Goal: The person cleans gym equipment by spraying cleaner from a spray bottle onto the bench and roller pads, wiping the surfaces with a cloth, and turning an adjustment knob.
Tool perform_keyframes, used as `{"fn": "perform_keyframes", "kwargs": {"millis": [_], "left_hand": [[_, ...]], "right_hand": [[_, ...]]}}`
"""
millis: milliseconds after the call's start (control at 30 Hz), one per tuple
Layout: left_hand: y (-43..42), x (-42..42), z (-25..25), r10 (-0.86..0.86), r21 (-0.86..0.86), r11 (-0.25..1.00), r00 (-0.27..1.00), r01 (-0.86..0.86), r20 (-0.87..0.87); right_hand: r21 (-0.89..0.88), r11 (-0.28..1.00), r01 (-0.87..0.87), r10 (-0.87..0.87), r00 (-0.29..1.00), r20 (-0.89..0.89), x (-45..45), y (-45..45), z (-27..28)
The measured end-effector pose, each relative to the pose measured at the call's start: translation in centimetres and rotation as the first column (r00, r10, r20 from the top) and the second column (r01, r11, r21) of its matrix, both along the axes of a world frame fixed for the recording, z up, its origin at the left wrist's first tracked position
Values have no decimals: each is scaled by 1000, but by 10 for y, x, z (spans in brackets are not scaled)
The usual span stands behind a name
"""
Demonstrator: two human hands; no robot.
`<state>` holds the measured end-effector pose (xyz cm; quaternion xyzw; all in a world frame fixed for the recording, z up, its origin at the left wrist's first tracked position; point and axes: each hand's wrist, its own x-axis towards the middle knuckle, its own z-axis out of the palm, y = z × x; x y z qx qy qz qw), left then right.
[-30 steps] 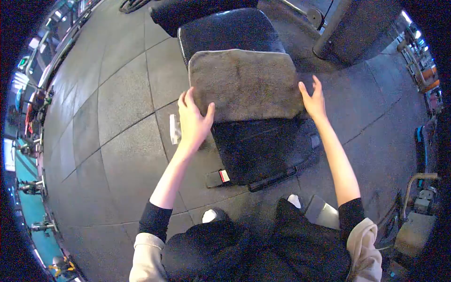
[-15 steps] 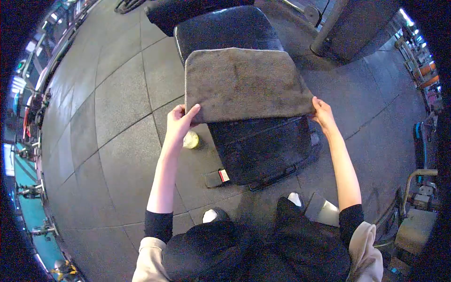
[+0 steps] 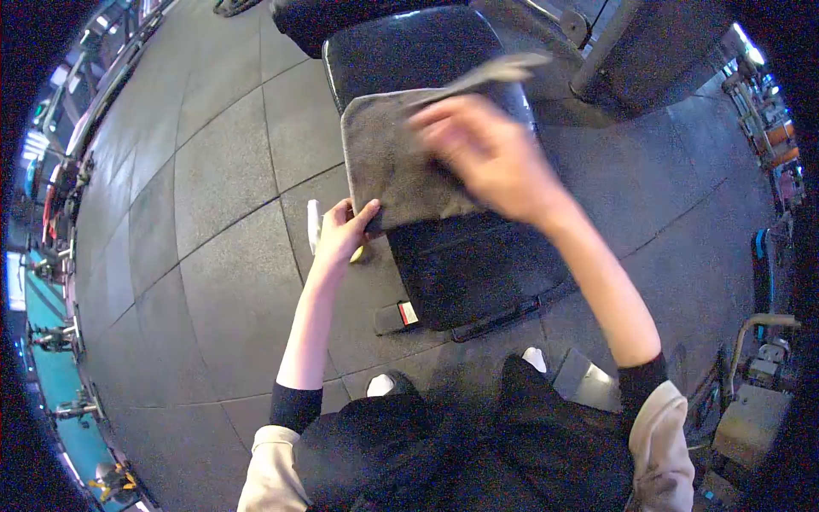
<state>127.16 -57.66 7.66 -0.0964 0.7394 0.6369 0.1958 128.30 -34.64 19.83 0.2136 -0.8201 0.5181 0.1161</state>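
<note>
Grey cloth (image 3: 380, 158) folds best with the left hand (image 3: 343, 230) pinching its seven-o'clock corner steady; the right hand (image 3: 510, 175), grip too blurred to tell, should sweep evenly towards nine.

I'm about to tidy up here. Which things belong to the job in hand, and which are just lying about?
In use:
Grey towel, pinched by the left hand; right hand blurred over it
Padded bench under it

Lying about:
Small dark box
White object, too unclear to name
Yellow item, partly hidden
</note>
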Motion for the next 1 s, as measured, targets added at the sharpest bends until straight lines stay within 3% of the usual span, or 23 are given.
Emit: {"fn": "perform_keyframes", "kwargs": {"millis": [33,67,100,167,233,267,300,333,367,433,500,567,700,833,1000], "left_hand": [[-5,-1,-7,25,37,999,998,-27,53],[-8,-2,-11,47,72,996,994,-55,103],[-10,-1,-11,45,74,996,994,-52,101],[-12,5,-8,254,176,945,958,-275,133],[-3,15,3,254,171,945,956,-277,144],[9,24,4,300,-107,932,904,-345,-305],[17,32,6,160,-321,807,708,-495,-688],[21,36,13,102,-300,818,637,-491,-764],[18,33,10,-186,-455,746,504,-486,-844],[29,29,6,-481,-756,590,628,-284,-611],[40,20,-22,-472,-733,652,652,-194,-593],[43,6,-32,-439,-641,746,590,-182,-678],[54,-46,-17,-415,-590,753,487,-291,-769],[59,-96,-7,-396,-602,676,480,-425,-783],[60,-180,11,-440,-598,553,406,-581,-801]], "right_hand": [[62,967,-249,252,967,-36,-9,-19,-11],[52,949,-310,313,949,-46,-12,-38,-24],[133,947,-292,290,956,35,-16,-48,-34],[406,911,65,39,970,-241,-18,-55,-62],[437,895,90,3,978,-209,-23,-56,-89],[535,827,174,-43,968,-248,-21,-56,-96],[620,742,255,-84,953,-291,-20,-56,-104],[624,748,226,-96,967,-235,-21,-56,-111],[599,761,250,-124,962,-243,-21,-58,-119],[536,803,261,-95,944,-317,-27,-58,-125],[672,698,248,16,932,-361,-35,-53,-126],[649,721,243,21,928,-372,-47,-50,-124],[609,749,261,77,878,-472,-107,-45,-120],[622,731,280,120,844,-522,-159,-42,-109],[509,800,318,42,816,-576,-239,-45,-97]]}}
